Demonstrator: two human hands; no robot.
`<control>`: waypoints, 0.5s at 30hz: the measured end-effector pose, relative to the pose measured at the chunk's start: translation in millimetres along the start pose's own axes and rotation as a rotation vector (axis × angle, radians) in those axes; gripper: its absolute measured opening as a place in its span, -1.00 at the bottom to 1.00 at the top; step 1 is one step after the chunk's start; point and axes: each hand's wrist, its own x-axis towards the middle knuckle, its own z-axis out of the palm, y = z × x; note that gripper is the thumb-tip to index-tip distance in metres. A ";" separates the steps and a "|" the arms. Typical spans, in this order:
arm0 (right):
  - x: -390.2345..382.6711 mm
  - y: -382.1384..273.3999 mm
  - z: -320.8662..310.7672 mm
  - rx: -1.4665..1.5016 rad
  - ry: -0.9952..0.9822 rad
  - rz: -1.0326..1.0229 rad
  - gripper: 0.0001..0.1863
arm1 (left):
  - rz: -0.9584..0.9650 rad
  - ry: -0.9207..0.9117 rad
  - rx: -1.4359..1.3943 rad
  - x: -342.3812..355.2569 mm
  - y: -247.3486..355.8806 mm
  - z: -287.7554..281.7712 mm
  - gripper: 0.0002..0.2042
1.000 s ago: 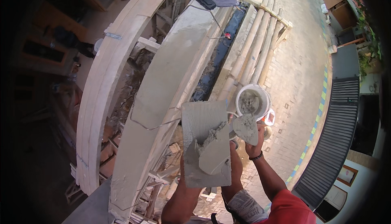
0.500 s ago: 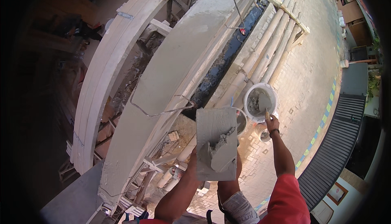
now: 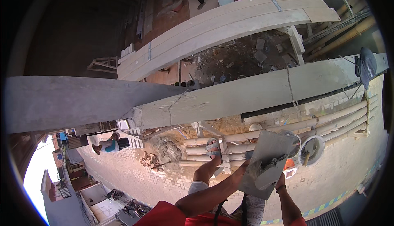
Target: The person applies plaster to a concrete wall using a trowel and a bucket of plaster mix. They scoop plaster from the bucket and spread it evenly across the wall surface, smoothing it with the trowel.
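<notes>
My left hand (image 3: 242,173) is closed on a grey plastering hawk (image 3: 264,144) and holds it tilted in front of me, its grip mostly hidden. Dark, lumpy mortar (image 3: 273,164) and a smoother pale patch lie on its face. Beside the hawk's right edge is my right hand (image 3: 280,181), its fingers partly hidden, so I cannot tell if they grip the edge or something behind it. A white-rimmed bucket (image 3: 321,146) stands beyond, with a wooden tool handle (image 3: 306,158) sticking up in it. A second bucket (image 3: 296,137) is partly behind the hawk.
A long plastered beam (image 3: 230,88) crosses ahead, a cap (image 3: 368,63) on its right end. Bamboo poles (image 3: 336,120) lie along the paving below it. Left of them are a mortar heap (image 3: 166,148) and broken bricks (image 3: 150,160). Another person (image 3: 108,144) is farther left.
My view has swung to the left. My right hand has left the wooden handle in the bucket and is now beside the hawk. The hawk stays in my left hand.
</notes>
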 end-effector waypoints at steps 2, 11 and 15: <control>-6.4 -66.7 20.8 -0.201 -0.086 -0.108 -0.65 | 0.082 -0.030 -0.075 -31.2 18.3 -11.6 -0.49; 5.2 -208.4 121.4 -0.399 -0.443 -0.303 -0.65 | 0.540 -0.197 -0.278 -158.7 105.6 -29.7 -0.47; -8.2 -290.3 179.2 -0.462 -0.662 -0.429 -0.68 | 0.799 -0.152 -0.370 -201.4 140.2 -38.4 -0.52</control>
